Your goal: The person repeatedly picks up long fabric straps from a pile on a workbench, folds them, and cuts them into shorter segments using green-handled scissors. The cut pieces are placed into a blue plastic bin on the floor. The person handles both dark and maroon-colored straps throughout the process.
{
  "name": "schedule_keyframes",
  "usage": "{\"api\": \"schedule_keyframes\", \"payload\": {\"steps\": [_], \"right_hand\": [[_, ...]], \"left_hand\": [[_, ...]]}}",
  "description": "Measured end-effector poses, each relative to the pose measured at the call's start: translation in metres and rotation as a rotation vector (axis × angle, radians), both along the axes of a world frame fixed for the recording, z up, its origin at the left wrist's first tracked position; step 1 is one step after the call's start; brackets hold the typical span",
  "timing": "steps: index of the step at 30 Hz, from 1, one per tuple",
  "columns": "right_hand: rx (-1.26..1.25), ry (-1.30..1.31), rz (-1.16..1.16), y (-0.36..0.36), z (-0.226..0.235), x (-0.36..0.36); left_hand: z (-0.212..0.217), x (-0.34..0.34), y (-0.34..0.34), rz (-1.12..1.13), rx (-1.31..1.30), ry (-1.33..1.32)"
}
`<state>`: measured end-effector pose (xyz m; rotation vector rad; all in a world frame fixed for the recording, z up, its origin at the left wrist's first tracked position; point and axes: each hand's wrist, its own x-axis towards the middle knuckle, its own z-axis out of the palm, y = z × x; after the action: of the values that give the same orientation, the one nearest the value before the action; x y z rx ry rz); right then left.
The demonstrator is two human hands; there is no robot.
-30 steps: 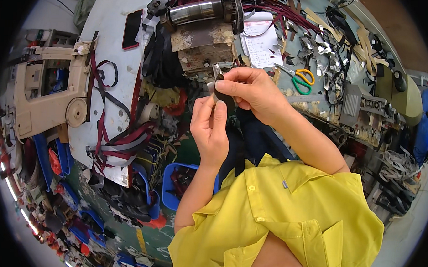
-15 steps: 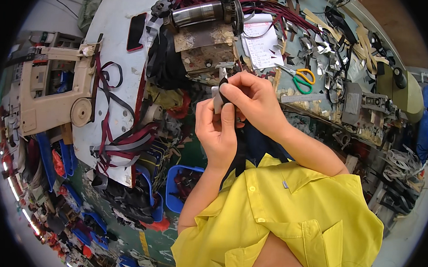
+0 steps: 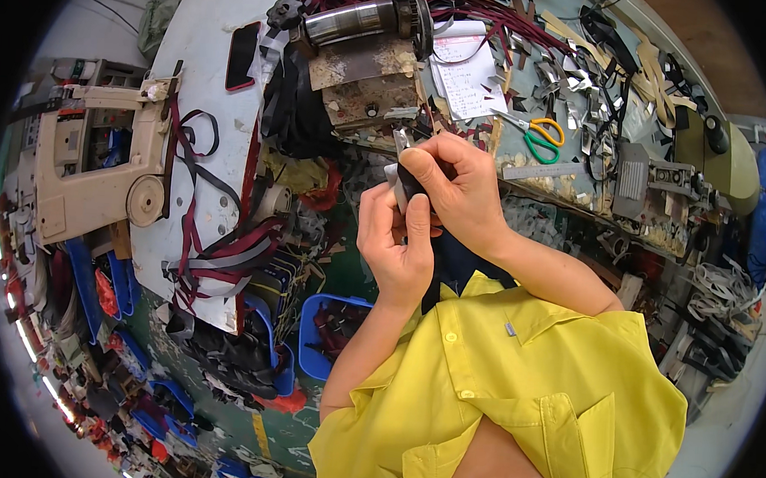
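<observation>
Close together in front of the roller machine, both my hands are closed on one small piece. It is a black strap (image 3: 410, 182) with a pale grey strip (image 3: 393, 174) along its left side. My right hand (image 3: 462, 181) pinches the strap from above between thumb and fingers. Just below, my left hand (image 3: 400, 244) grips its lower part, thumb upright against it. A small shiny tip (image 3: 400, 139) shows above the right thumb; whether it belongs to the held piece I cannot tell. The strap's lower end is hidden behind my fingers.
Beyond my hands stands a machine with a metal roller (image 3: 350, 22). Scissors (image 3: 541, 142) with orange and green handles, a notepad (image 3: 469, 76) and metal scraps lie right. A phone (image 3: 243, 56) and straps (image 3: 228, 258) are left, with a blue bin (image 3: 314, 360) below.
Both hands have shifted slightly right with the strap between them. The right thumb now sits more upright, and more of the black strap shows beneath it.
</observation>
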<state>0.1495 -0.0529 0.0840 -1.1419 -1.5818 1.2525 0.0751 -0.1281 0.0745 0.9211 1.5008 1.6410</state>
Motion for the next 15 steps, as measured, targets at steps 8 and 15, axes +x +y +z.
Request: {"api": "schedule_keyframes", "payload": {"steps": [8, 15], "right_hand": [[-0.401, 0.248, 0.215, 0.026, 0.012, 0.015], [-0.376, 0.228, 0.078, 0.03, 0.001, 0.003]], "left_hand": [[0.008, -0.007, -0.008, -0.078, -0.15, -0.09], [0.002, -0.017, -0.002, -0.001, -0.273, -0.137]]}}
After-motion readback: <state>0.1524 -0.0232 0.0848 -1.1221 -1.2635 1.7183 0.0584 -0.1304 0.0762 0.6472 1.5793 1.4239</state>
